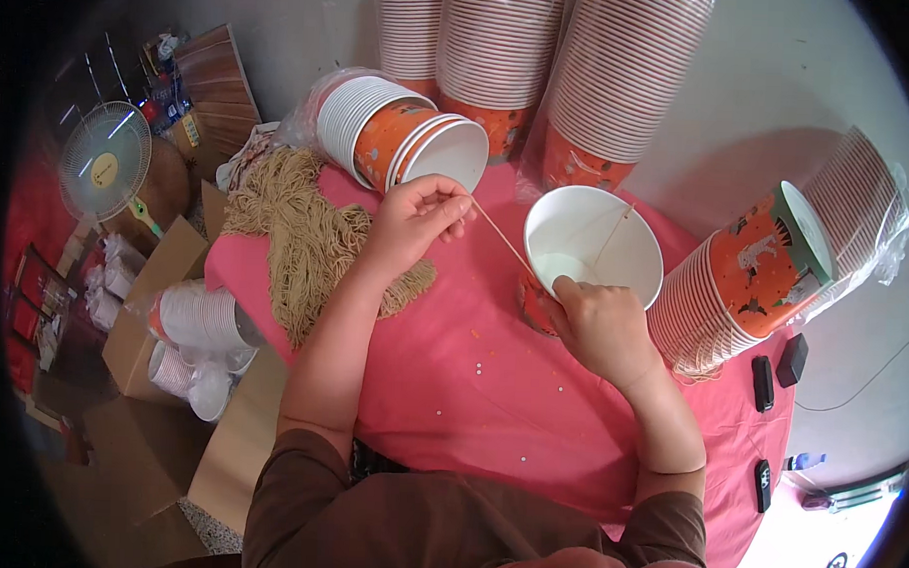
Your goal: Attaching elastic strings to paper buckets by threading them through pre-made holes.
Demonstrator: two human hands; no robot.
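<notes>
An orange paper bucket (pixel 588 254) with a white inside stands on the pink-covered desk (pixel 471 385), steadied at its near rim by the right hand (pixel 598 324), whose grip is closed on it. The left hand (pixel 417 218) pinches a tan string (pixel 501 241) running taut into the bucket. A heap of the same strings (pixel 306 239) lies left, with stacked buckets (pixel 503 55) behind.

electric fan (pixel 104 159), cardboard boxes (pixel 143 323), black devices (pixel 777 370)

Small home-style packing workshop: sleeved stacks of paper cups (pixel 622 70) crowd a pink-covered table (pixel 471 385), cardboard boxes (pixel 143 313) hold more cups, and a standing fan (pixel 103 162) occupies the floor.
</notes>
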